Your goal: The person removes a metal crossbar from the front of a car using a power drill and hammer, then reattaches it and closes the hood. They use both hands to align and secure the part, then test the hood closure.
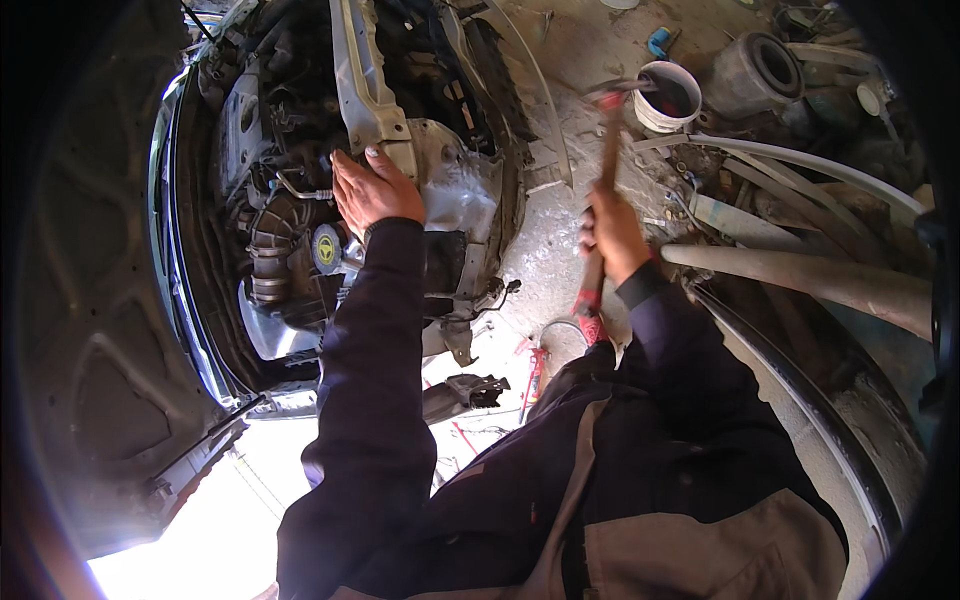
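The person's left hand (378, 195) lies over the end of a pale metal crossmember (362, 75) at the edge of the car's open engine bay, fingers stretched out and close together, thumb apart, gripping nothing that shows. Its underside is hidden, so how firmly it rests there cannot be told.

The right hand (615, 235) is closed round the wooden handle of a hammer (611, 150), which is held upright in view, beyond the engine bay's right edge and over the floor (535, 235). The hammer's head, red at the joint, overlaps the rim of a white bucket (661, 121) with dark contents; they are probably apart, though depth is hard to judge.

Beside the left hand, within the engine bay, are a round cap (327, 249) with a yellow mark and a ribbed hose (269, 245). Right of the bucket lies a hollow grey cylinder (738, 80); a thick pole (800, 283) lies near the right forearm.
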A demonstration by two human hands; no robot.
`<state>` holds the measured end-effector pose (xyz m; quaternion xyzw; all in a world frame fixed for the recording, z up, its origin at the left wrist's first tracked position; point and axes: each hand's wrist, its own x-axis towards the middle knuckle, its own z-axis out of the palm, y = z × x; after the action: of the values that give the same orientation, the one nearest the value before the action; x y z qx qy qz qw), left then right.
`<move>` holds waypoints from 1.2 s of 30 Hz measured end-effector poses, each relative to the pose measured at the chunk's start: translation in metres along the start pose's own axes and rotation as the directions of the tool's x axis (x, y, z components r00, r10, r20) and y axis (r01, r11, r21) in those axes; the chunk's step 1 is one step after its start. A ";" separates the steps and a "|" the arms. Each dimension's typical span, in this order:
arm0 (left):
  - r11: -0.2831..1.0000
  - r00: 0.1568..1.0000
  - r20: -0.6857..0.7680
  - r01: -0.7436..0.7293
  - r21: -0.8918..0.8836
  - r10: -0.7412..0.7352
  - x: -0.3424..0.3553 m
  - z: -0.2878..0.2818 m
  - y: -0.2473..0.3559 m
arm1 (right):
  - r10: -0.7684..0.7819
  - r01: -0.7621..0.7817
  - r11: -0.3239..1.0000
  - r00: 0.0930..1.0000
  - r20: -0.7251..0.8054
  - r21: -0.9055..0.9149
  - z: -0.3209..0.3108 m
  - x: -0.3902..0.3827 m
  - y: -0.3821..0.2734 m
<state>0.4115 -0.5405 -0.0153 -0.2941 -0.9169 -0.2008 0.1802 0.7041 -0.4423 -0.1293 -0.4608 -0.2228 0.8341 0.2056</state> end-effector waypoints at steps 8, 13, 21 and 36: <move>0.997 0.991 0.128 0.026 0.076 -0.036 0.004 0.001 -0.001 | -0.485 0.631 0.706 0.762 -0.430 0.321 0.002 -0.018 -0.050; 0.998 0.992 0.126 0.010 0.058 -0.017 0.003 0.002 -0.003 | 0.366 -0.370 0.929 0.907 0.206 -0.021 0.075 -0.027 0.068; 1.000 0.996 0.090 0.018 0.016 -0.019 0.004 0.000 0.000 | -0.047 0.045 0.996 0.998 0.030 0.083 0.040 -0.026 0.026; 0.999 0.997 0.071 -0.036 0.040 0.033 0.002 -0.003 -0.006 | -0.211 0.265 0.894 0.960 0.183 -0.362 0.017 -0.046 0.028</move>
<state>0.4069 -0.5449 -0.0135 -0.3129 -0.9214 -0.1681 0.1574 0.7079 -0.4929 -0.1058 -0.4018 -0.4500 0.7730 0.1964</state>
